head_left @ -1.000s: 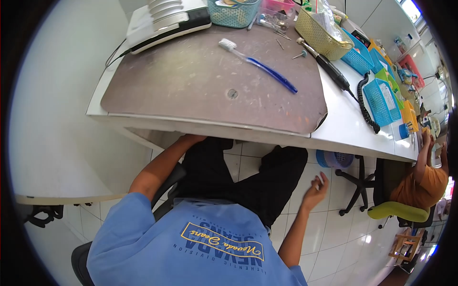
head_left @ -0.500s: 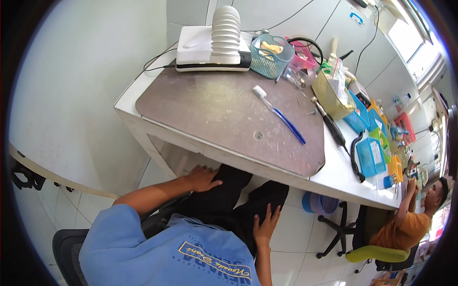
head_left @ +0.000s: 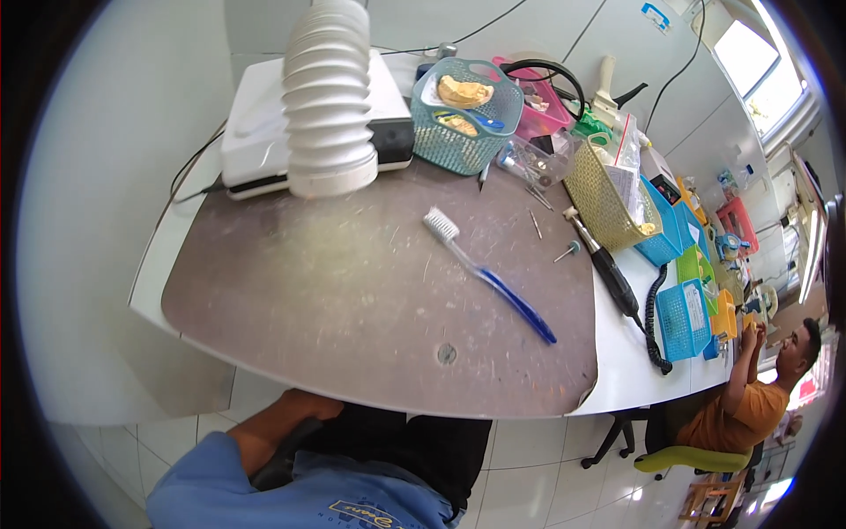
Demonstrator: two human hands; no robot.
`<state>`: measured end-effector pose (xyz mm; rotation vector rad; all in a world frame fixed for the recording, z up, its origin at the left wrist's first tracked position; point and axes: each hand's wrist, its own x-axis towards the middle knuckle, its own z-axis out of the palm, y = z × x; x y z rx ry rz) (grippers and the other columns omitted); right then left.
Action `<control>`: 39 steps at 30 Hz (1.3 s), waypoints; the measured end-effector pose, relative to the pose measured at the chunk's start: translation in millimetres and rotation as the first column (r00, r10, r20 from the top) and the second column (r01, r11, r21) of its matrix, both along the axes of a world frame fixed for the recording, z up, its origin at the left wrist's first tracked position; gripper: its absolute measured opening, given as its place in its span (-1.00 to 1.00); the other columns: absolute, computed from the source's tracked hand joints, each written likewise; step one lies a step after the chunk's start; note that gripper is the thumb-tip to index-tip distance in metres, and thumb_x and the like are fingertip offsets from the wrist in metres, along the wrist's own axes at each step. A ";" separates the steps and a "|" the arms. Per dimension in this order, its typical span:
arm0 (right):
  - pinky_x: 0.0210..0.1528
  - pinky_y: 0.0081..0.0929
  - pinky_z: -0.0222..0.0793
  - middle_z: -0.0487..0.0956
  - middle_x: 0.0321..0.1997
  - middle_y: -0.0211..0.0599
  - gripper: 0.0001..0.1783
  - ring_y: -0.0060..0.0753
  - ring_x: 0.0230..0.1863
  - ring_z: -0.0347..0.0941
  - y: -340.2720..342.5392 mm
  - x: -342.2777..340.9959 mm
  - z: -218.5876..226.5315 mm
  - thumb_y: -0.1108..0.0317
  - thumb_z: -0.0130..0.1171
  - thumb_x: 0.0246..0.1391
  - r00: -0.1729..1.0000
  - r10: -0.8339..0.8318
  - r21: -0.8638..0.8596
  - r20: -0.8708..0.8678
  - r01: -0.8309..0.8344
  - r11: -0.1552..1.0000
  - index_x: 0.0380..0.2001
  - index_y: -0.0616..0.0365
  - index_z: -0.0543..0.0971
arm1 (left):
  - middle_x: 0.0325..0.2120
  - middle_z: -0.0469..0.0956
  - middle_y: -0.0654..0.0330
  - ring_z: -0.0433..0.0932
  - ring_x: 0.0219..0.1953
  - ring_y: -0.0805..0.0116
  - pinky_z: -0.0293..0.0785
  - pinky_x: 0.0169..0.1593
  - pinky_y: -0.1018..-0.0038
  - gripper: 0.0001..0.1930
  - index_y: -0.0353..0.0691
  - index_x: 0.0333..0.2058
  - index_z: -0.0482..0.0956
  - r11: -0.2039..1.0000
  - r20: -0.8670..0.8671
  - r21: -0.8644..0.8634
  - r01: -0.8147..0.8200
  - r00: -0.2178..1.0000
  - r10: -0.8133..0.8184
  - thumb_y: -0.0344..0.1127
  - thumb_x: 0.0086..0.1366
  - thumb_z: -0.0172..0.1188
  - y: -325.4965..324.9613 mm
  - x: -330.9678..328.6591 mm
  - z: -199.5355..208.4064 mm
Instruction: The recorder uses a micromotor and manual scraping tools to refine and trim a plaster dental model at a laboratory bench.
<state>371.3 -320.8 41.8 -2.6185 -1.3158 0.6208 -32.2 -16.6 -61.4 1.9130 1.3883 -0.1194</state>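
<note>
Only the back of my left hand (head_left: 310, 405) shows, by my lap at the table's near edge. Its fingers are hidden under the tabletop, so I cannot tell what they do. My right hand is out of sight. On the brown worn board (head_left: 335, 309) lies a toothbrush (head_left: 494, 280) with a blue and clear handle, bristles toward the far left. Right of it rest a small burr with a round blue-grey head (head_left: 571, 249) and a black handpiece (head_left: 612, 275) with a coiled cord.
A white machine (head_left: 256, 132) with a ribbed hose (head_left: 328, 106) stands far left. Beside it, a blue-green basket (head_left: 467, 145) holds dental casts. Beige (head_left: 599, 189), pink (head_left: 555, 110) and blue baskets (head_left: 683, 322) line the back and right. A co-worker in orange (head_left: 740, 414) sits far right.
The view has shifted closer to the tabletop. My left hand has gone partly under the table edge, and my right hand, earlier on my thigh, has left sight. The toothbrush stays on the board.
</note>
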 end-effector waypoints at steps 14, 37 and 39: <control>-0.20 -0.19 0.47 0.58 -0.31 -0.04 -0.50 -0.16 -0.30 0.52 -31.5 -3.3 -20.9 0.10 0.44 0.02 0.892 -0.439 -0.106 0.108 0.449 0.887 -0.15 0.31 0.57 | 0.01 0.55 -0.16 0.52 0.07 -0.12 0.41 0.19 0.14 -0.41 -0.33 0.08 0.50 0.988 0.087 -0.088 0.130 0.989 -0.122 -0.05 0.15 0.22 64.3 -17.2 -30.1; -0.05 -0.08 0.48 0.60 -0.11 -0.07 -0.61 0.07 -0.12 0.58 103.9 -34.4 21.3 0.05 0.30 0.10 0.966 -0.182 -0.072 0.181 0.197 0.978 -0.12 0.07 0.63 | 0.06 0.50 -0.16 0.47 0.15 -0.08 0.39 0.21 0.12 -0.29 -0.30 0.26 0.32 0.967 0.007 -0.133 0.219 0.976 -0.220 -0.02 0.22 0.21 -2.9 -56.5 45.8; -0.01 -0.08 0.47 0.61 -0.09 -0.02 -0.60 0.09 -0.09 0.58 101.8 -36.7 24.7 0.07 0.28 0.10 0.971 -0.172 -0.074 0.165 0.186 0.980 -0.10 0.10 0.63 | 0.02 0.50 -0.18 0.48 0.11 -0.10 0.38 0.20 0.09 -0.31 -0.33 0.27 0.28 0.955 0.035 -0.027 0.294 0.955 -0.293 -0.04 0.29 0.17 -13.0 -37.7 67.2</control>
